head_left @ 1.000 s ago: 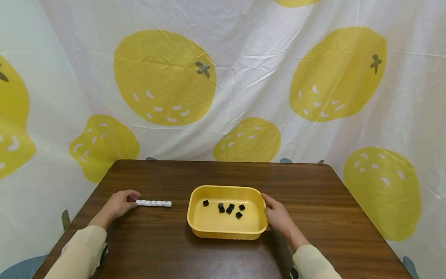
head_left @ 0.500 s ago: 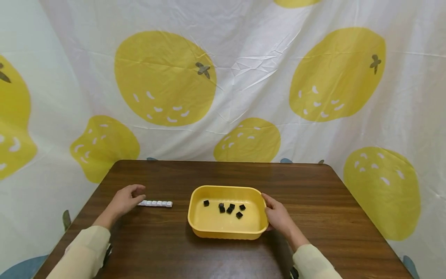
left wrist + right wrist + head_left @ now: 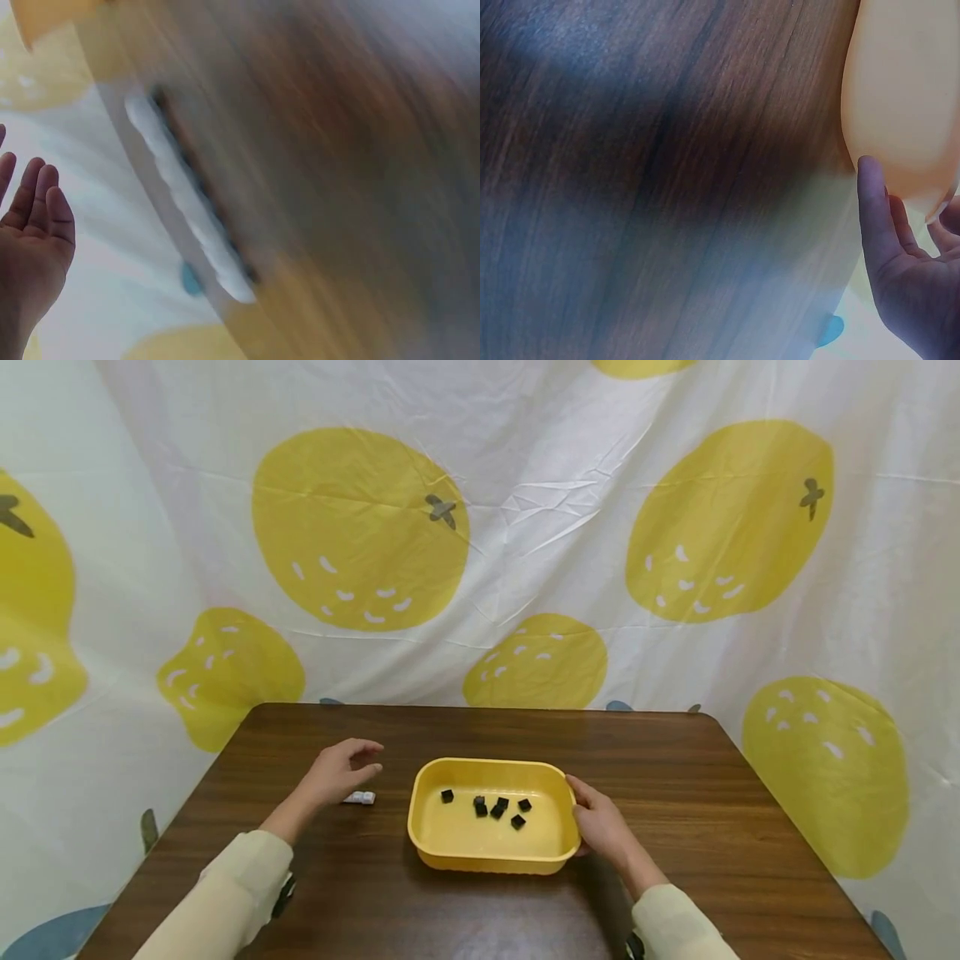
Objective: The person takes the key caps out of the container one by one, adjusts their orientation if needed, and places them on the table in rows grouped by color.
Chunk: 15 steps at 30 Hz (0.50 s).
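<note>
My left hand is raised over the row of small white cubes, its fingers relaxed and nothing in them. The arm hides most of that row in the head view. In the left wrist view the whole white row shows blurred on the table, to the right of the open palm. At its right end, a yellow plastic basin is gripped by my right hand, thumb at the rim and fingers against the outer wall. Several small black cubes lie scattered on its floor.
Under everything is a dark wood-grain table with rounded far corners. Behind its far edge hangs a white curtain printed with yellow lemons.
My left hand has left the left end of the white row and moved right, over the row towards the basin. The right hand keeps its hold on the basin.
</note>
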{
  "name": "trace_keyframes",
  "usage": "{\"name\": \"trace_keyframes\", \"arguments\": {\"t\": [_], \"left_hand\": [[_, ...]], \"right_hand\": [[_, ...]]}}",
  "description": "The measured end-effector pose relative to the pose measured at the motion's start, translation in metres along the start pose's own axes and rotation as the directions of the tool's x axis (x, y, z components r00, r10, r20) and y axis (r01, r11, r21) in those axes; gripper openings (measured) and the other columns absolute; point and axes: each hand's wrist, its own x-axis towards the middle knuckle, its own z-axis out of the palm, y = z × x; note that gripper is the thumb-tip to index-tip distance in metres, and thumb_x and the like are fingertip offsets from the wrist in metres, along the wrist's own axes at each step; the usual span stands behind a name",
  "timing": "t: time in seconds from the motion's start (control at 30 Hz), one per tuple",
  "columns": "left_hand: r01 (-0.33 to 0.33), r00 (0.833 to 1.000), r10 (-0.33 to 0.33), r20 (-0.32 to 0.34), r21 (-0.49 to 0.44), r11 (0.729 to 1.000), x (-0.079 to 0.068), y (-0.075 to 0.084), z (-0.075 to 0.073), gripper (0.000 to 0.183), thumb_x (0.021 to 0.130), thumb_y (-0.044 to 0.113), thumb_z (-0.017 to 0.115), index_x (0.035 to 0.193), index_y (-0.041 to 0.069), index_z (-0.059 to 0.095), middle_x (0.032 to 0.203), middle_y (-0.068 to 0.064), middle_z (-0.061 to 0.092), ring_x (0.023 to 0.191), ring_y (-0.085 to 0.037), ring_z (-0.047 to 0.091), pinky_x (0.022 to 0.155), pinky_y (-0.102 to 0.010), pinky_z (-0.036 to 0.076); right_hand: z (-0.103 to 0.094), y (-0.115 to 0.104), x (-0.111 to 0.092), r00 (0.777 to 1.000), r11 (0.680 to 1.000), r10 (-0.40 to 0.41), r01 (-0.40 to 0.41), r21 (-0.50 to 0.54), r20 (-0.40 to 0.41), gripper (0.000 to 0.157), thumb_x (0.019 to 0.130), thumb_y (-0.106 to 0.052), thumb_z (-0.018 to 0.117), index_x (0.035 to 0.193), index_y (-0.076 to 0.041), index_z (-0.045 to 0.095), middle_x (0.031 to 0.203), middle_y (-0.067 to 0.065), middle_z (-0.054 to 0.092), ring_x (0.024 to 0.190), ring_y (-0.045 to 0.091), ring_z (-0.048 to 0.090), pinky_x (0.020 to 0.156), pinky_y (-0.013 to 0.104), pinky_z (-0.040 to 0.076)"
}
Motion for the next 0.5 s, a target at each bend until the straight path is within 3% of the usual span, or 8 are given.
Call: {"name": "trace_keyframes", "arguments": {"t": [0.13, 0.3, 0.4, 0.5], "left_hand": [[-0.057, 0.998, 0.059, 0.029, -0.045, 0.997, 0.011, 0.023, 0.019, 0.033, 0.094, 0.013, 0.067, 0.124, 0.000, 0.064, 0.119, -0.018, 0.064, 0.107, -0.034, 0.061, 0.089, -0.048, 0.050], [-0.134, 0.987, 0.135, 0.091, -0.020, 0.991, 0.024, 0.050, 0.046, 0.030, 0.093, 0.011, 0.068, 0.122, 0.001, 0.066, 0.115, -0.013, 0.064, 0.104, -0.029, 0.061, 0.090, -0.046, 0.050], [-0.171, 0.973, 0.169, 0.157, -0.001, 0.985, 0.031, 0.064, 0.064, 0.029, 0.093, 0.009, 0.068, 0.120, 0.000, 0.066, 0.115, -0.014, 0.064, 0.103, -0.030, 0.060, 0.090, -0.046, 0.049], [-0.236, 0.948, 0.217, 0.234, 0.057, 0.970, 0.037, 0.072, 0.079, 0.030, 0.091, 0.008, 0.069, 0.119, -0.001, 0.067, 0.114, -0.014, 0.065, 0.102, -0.030, 0.061, 0.090, -0.045, 0.049]], "right_hand": [[-0.001, 0.001, 0.001, 1.000, 1.000, -0.005, 0.005, -0.001, 0.001, 0.056, 0.096, 0.001, 0.040, 0.152, -0.002, 0.036, 0.125, 0.030, 0.056, 0.059, 0.026, 0.063, 0.048, 0.040, 0.054], [-0.001, 0.001, 0.001, 1.000, 1.000, -0.004, 0.004, -0.013, 0.004, 0.056, 0.097, 0.000, 0.040, 0.152, -0.002, 0.035, 0.124, 0.029, 0.057, 0.058, 0.025, 0.062, 0.048, 0.039, 0.054], [-0.001, 0.002, 0.001, 1.000, 1.000, 0.001, -0.001, -0.011, 0.005, 0.056, 0.097, 0.000, 0.040, 0.152, -0.003, 0.035, 0.125, 0.029, 0.056, 0.059, 0.026, 0.062, 0.049, 0.039, 0.054], [-0.001, 0.002, 0.000, 1.000, 1.000, 0.005, -0.005, -0.011, 0.007, 0.056, 0.096, 0.000, 0.040, 0.153, -0.003, 0.035, 0.127, 0.030, 0.055, 0.061, 0.027, 0.063, 0.049, 0.039, 0.054]]}}
